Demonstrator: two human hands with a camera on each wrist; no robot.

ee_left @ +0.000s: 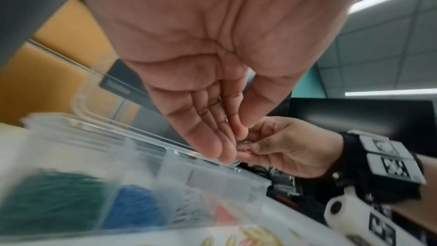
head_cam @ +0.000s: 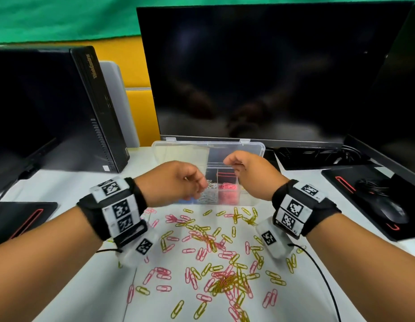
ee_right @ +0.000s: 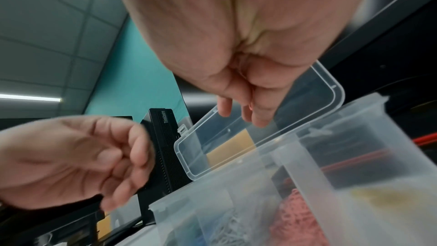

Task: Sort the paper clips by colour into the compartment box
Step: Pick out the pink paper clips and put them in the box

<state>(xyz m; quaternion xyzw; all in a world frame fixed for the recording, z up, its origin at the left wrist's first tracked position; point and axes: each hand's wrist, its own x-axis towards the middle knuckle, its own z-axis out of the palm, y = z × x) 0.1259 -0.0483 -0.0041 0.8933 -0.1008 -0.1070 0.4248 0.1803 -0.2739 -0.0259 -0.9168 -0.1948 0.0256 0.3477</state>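
A clear compartment box point(head_cam: 247, 199) stands open in front of the monitor, its lid point(head_cam: 178, 149) leaning back. It holds silver clips point(head_cam: 209, 192), pink clips point(head_cam: 228, 194) and blue clips point(ee_left: 134, 207); green ones point(ee_left: 47, 203) fill the left end. My left hand point(head_cam: 199, 184) hovers over the silver compartment, thumb pressed to fingers on what looks like a silvery clip point(ee_left: 243, 142). My right hand point(head_cam: 232, 165) hangs over the pink compartment, pinching a small pink clip point(ee_left: 248, 150). Many loose pink and yellow clips point(head_cam: 213, 252) lie on the white table nearer to me.
A large dark monitor point(head_cam: 260, 73) rises right behind the box. A black computer tower point(head_cam: 92, 108) stands at the left. A mouse point(head_cam: 392, 212) sits on a black pad at the right, and a thin black cable point(head_cam: 318, 263) runs down from my right wrist.
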